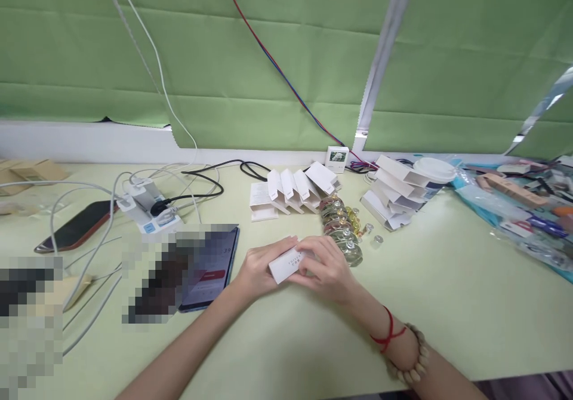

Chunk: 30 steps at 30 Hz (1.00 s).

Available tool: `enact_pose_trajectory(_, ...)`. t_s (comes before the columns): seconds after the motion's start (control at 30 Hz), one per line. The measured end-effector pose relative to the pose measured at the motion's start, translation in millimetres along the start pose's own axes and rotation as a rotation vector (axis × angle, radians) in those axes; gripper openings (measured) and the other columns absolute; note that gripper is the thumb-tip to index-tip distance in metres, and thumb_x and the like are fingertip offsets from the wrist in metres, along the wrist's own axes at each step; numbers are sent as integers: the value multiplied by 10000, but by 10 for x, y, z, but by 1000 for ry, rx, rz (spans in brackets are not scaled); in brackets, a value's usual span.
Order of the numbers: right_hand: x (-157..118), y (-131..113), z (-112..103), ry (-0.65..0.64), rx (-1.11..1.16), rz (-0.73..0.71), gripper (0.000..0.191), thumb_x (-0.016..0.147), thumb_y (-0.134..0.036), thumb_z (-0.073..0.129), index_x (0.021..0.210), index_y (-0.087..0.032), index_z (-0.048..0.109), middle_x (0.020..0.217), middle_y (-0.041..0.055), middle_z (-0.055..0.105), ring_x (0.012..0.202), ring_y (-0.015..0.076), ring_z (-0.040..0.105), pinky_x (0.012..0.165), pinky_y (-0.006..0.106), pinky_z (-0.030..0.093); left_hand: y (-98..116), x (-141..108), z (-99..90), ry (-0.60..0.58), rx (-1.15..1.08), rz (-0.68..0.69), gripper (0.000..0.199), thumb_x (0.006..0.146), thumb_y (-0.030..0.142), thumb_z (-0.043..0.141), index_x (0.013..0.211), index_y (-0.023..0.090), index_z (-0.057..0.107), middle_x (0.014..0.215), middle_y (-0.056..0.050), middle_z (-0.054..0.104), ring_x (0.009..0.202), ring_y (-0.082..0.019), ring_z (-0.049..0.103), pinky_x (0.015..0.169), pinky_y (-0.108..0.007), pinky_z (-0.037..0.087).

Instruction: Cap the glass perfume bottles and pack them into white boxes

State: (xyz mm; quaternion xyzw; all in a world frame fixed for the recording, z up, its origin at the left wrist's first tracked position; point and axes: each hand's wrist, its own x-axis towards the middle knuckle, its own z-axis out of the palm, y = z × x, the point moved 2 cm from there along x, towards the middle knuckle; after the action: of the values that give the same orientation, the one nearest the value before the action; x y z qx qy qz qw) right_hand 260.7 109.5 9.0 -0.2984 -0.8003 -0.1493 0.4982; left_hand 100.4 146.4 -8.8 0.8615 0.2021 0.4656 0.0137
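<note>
Between my two hands is a small white box (285,265) with dark print on the side facing me. My left hand (259,268) grips its left side, fingers behind it. My right hand (326,267), with a red cord and a beaded bracelet at the wrist, closes on the box's right end. Just beyond my right hand lies a row of small glass bottles (344,233), with loose clear caps (378,240) and yellow pieces (353,218) beside them. Behind these, several open white boxes (289,190) lean in a row.
More open white boxes (396,194) are stacked right, near a white-lidded tub (433,172). Plastic bags and clutter (523,200) fill the far right. To the left are a tablet (210,271), a phone (78,227) and a power strip (150,212) with tangled cables.
</note>
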Motion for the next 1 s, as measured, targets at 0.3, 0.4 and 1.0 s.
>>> enact_pose_trajectory(0.3,43,-63,-57,-48,-8,67,172,808,-286,647,931,-179,591,873,56,646,845,159,578,756,298,452,38,8,-2,-14,2,-58,505,733,241,677,1220,221,545,1088,-78,669,884,-192,683,780,-255,583)
enact_pose_trajectory(0.4,35,-55,-62,-60,23,72,158,807,-283,650,913,-182,590,877,57,654,861,170,581,762,309,456,47,-1,5,-26,30,-26,495,743,229,670,1219,205,537,1084,-86,671,914,-192,676,787,-260,582)
enact_pose_trajectory(1.0,-9,-36,-35,-138,81,73,145,806,-122,533,678,-175,489,746,47,576,738,156,495,660,272,399,52,-5,35,-58,32,57,338,752,231,666,1074,167,588,1035,-69,690,921,-178,673,891,-275,549)
